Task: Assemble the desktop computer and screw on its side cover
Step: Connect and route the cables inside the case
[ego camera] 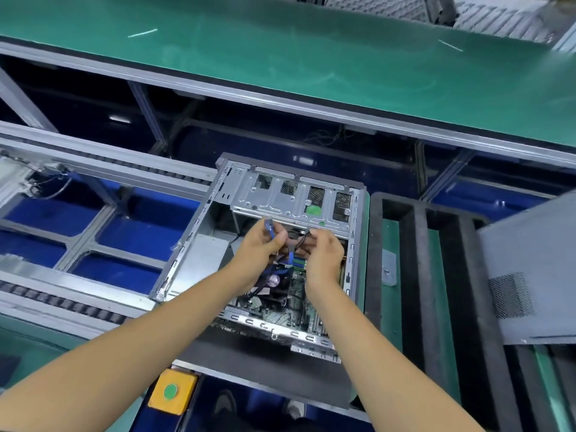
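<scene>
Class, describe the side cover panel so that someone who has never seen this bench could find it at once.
Start at the open computer case in the middle, where both hands work. Look right, past the black foam tray, to the frame's right edge. The side cover is the flat grey metal sheet lying there, the only one with a dark mesh vent patch.

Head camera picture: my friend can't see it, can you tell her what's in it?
Two hands work inside an open computer case lying on its side: the left hand holds a blue cable, the right hand black wires. A grey side cover waits on the right.
</scene>
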`<action>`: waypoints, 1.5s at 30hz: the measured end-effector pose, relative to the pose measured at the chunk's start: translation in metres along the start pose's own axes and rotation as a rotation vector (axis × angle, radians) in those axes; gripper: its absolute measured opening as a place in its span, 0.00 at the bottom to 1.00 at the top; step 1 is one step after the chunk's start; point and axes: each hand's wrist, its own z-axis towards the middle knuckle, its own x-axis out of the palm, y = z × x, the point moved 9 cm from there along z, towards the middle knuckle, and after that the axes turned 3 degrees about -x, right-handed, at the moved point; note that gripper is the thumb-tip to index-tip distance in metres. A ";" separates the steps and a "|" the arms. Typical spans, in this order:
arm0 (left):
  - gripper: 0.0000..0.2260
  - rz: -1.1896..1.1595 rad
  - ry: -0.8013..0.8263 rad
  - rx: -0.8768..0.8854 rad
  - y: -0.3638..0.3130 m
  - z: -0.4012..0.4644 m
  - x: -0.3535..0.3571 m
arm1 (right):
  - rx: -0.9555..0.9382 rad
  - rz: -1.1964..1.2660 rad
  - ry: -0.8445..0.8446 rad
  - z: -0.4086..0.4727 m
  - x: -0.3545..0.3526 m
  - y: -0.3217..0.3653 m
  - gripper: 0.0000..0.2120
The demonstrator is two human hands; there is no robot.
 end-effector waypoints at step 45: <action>0.11 -0.140 0.230 0.140 -0.010 -0.014 0.007 | -0.172 0.005 -0.053 -0.004 -0.022 0.004 0.10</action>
